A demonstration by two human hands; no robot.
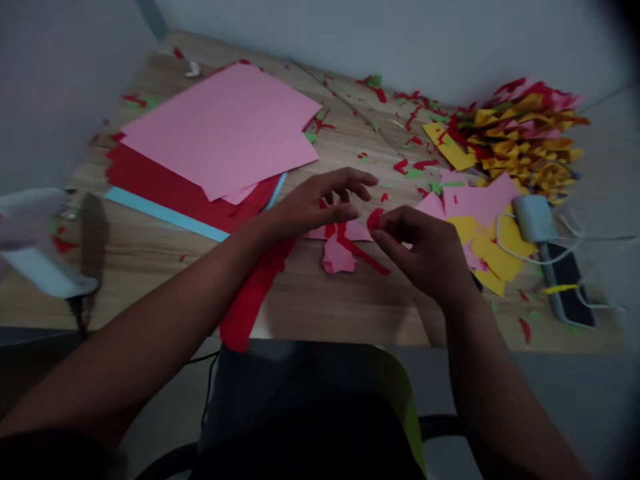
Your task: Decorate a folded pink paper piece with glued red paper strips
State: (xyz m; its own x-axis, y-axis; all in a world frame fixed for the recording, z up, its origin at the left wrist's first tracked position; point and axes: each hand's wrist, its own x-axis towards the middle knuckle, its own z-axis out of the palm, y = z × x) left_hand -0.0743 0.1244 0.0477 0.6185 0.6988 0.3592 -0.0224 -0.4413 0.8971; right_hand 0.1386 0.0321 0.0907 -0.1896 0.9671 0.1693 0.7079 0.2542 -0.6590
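A right hand [425,248] pinches a red paper scrap [375,218], likely for fine control, the left hand [319,198] unclenched nearby.

The desktop [340,313] shows smooth wood grain with a dull sheen. At ten o'clock, pink sheets [225,127] look like smooth, matt paper, as does the red piece [375,217] just off centre towards two. Further out at two, folded paper [530,137] looks creased and rough. At three, a charger [535,219] looks like smooth plastic, a phone [561,268] like dark glass.
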